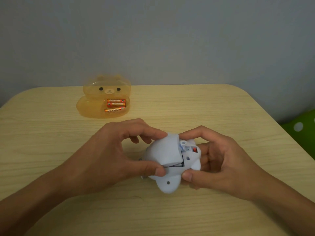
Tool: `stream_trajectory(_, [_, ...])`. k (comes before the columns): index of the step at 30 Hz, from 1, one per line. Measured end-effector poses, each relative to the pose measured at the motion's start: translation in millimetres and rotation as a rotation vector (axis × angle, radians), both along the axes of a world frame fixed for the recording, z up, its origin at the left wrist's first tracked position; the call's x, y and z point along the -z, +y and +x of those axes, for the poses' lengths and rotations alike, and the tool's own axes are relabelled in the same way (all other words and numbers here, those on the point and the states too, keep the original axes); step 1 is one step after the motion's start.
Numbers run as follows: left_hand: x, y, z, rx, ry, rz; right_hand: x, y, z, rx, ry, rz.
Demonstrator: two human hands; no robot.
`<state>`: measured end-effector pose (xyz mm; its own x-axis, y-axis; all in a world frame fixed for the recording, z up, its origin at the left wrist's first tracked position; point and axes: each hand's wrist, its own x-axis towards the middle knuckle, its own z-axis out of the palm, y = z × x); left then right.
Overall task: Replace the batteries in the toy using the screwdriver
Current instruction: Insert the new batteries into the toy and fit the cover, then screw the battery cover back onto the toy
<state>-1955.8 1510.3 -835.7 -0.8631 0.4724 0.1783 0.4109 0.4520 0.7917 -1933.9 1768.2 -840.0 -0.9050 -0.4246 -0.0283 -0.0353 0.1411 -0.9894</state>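
A white plastic toy [170, 181] is held upside down just above the wooden table. My right hand [219, 162] cups its right side from below and behind. My left hand [119, 150] pinches the white battery cover [167, 150] between thumb and fingers; the cover sits tilted over the compartment, with a dark gap along its lower right edge where a battery end shows. A red switch [195, 150] shows on the toy beside the cover. Three orange batteries [116, 105] lie in an open box. No screwdriver is in view.
The translucent orange bear-shaped box [95, 106] stands open at the back left of the table [221, 106], its lid upright. A grey wall rises behind the table. A green spotted surface [300, 126] lies past the table's right edge.
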Motion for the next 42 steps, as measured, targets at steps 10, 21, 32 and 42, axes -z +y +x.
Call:
stream_trajectory(10, [-13.1,7.9,5.6,-0.122,-0.161,-0.101,-4.5,-2.8,-3.2,0.002,-0.131,-0.099])
stream_trajectory(21, [-11.9,7.9,3.7,-0.122,-0.239,-0.069,-19.8,-13.4,-0.1,0.165,-0.248,-0.032])
stream_trajectory(32, [7.8,0.8,9.0,0.007,-0.043,-0.079,-12.0,-7.0,-2.2,0.143,-0.348,-0.151])
stream_trajectory(42, [21.3,-16.2,0.8,-0.076,-0.061,0.112,-43.6,48.6,-19.1,0.297,0.422,0.771])
